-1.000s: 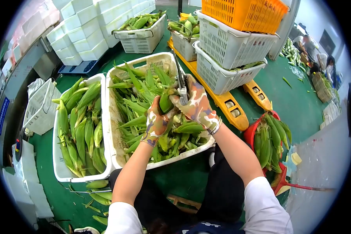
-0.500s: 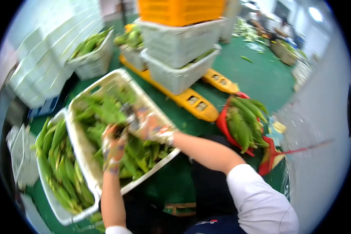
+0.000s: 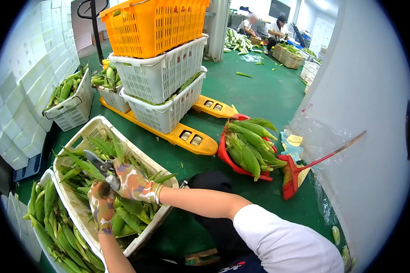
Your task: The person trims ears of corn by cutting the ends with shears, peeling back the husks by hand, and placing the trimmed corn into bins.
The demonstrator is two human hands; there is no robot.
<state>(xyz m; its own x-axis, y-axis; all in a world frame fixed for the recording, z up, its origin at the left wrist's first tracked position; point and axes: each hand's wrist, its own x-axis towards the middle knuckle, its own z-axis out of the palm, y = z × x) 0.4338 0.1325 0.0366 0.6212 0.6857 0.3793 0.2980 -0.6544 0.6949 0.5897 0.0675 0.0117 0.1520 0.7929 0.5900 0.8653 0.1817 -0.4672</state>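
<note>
Both of my hands wear camouflage gloves and are over the white crate (image 3: 165, 207) of green husks and leaves. My right hand (image 3: 133, 181) is closed round a pair of pruning shears (image 3: 105, 169), whose blades point to the upper left. Just below it, my left hand (image 3: 102, 202) has its fingers curled near a dark brownish thing by the shears; what it holds is too hidden to name. A second white crate at the lower left holds whole green corn ears (image 3: 54, 223).
Stacked white crates (image 3: 157, 77) under an orange crate (image 3: 155, 27) stand on a yellow pallet jack (image 3: 196, 139). A red basket (image 3: 222, 152) of corn and a red broom (image 3: 290, 177) lie right. White foam boxes (image 3: 23, 109) rise left. Two people (image 3: 278, 31) sit far back.
The view has swung to the right, so crates and hands appear further left. The leafy green piece that was between my hands a second ago is no longer visible there. The shears remain in my right hand.
</note>
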